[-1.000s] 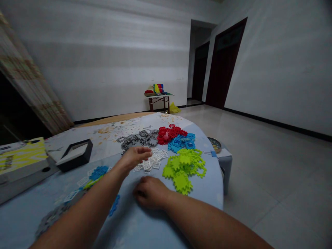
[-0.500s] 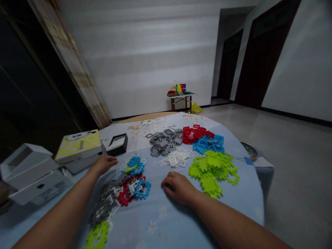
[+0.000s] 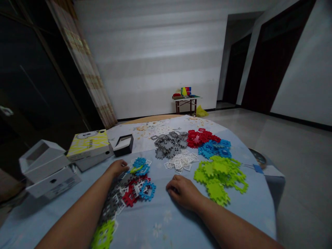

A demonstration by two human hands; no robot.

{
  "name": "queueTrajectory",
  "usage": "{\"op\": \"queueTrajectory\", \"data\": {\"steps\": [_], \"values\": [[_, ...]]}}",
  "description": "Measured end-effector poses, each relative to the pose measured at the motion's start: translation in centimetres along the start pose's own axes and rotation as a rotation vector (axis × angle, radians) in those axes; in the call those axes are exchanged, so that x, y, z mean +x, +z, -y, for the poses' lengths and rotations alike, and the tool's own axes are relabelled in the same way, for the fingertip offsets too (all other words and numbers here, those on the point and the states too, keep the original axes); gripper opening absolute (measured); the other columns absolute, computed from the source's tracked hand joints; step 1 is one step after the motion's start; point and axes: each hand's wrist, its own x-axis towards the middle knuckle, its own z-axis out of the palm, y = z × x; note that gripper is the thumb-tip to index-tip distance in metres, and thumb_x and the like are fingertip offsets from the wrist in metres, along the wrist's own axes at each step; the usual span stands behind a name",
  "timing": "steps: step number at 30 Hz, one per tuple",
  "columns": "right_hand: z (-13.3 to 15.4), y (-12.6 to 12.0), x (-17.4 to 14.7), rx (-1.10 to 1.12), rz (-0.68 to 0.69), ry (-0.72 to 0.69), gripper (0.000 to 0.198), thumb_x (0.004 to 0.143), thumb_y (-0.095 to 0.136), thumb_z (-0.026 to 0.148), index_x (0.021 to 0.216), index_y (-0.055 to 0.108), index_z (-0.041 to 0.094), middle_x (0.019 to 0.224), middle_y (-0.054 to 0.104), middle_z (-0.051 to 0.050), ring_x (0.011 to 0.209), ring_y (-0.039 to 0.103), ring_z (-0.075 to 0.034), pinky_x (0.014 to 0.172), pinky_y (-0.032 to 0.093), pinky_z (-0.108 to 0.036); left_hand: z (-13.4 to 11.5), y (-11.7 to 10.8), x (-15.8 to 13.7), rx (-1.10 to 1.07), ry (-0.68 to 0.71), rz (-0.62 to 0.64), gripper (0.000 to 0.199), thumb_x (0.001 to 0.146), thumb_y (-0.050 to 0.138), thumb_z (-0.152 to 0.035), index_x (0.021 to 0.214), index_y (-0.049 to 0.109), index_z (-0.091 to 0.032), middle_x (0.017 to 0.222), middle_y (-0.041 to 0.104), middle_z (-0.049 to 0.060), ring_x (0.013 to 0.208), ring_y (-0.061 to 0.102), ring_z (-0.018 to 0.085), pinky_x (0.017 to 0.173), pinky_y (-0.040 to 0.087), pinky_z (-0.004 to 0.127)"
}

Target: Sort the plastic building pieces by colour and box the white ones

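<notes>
My left hand is at the far-left edge of a mixed pile of flat plastic building pieces. Its fingers are drawn together over some white pieces; what lies between the fingertips is hidden. In this pile are blue notched pieces, a blue frame piece, red pieces, dark grey pieces and a lime-green piece. My right hand rests on the cloth with loosely curled fingers, and nothing shows in it. It lies between the mixed pile and a heap of lime-green pieces.
Sorted heaps of grey, white, red and blue pieces lie farther back. On the left stand an open white box, a yellow-and-white box and a small black tray. A blue cloth covers the round table.
My left hand has moved right, from beside the mixed pile onto its edge. The right hand stays curled in about the same place. The view has shifted slightly left.
</notes>
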Motion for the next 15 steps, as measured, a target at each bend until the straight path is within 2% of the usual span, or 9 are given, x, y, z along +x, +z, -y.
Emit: {"op": "queueTrajectory", "data": {"steps": [6,10,12,15], "values": [[0.0,-0.1,0.1,-0.004,-0.001,-0.008,0.022,0.081,0.051,0.02,0.095,0.067,0.022,0.088,0.059,-0.004,0.085,0.055,-0.015,0.075,0.038,-0.024,-1.2,-0.6,-0.6,0.003,-0.012,0.035,0.031,0.033,0.077,-0.028,0.037,0.048,-0.019,0.034,0.044,-0.004,0.042,0.043,0.014,0.049,0.03,0.028],[0.0,-0.3,0.2,-0.013,0.008,-0.009,0.022,0.081,0.051,0.021,0.096,0.067,0.022,0.09,0.06,-0.004,0.086,0.055,-0.016,0.075,0.039,-0.024,-3.9,-1.1,-1.5,-0.057,0.041,-0.061,0.028,0.043,0.075,-0.038,0.048,0.054,-0.02,0.047,0.054,-0.001,0.053,0.049,0.016,0.052,0.034,0.027],[0.0,-0.3,0.2,-0.015,0.015,-0.009,0.022,0.08,0.051,0.021,0.096,0.067,0.022,0.09,0.06,-0.004,0.086,0.056,-0.016,0.075,0.039,-0.024,-6.1,-0.7,-2.6,-0.147,0.082,-0.142,0.029,0.051,0.071,-0.044,0.062,0.06,-0.019,0.061,0.061,0.001,0.064,0.054,0.017,0.058,0.038,0.027],[-0.2,-0.2,0.2,-0.005,0.011,-0.012,0.022,0.08,0.052,0.021,0.096,0.067,0.022,0.09,0.06,-0.004,0.086,0.056,-0.016,0.076,0.039,-0.024,-9.5,1.3,-5.3,-0.634,0.077,-0.318,0.032,0.056,0.07,-0.045,0.074,0.061,-0.019,0.066,0.061,-0.001,0.065,0.054,0.015,0.058,0.039,0.026]]}}
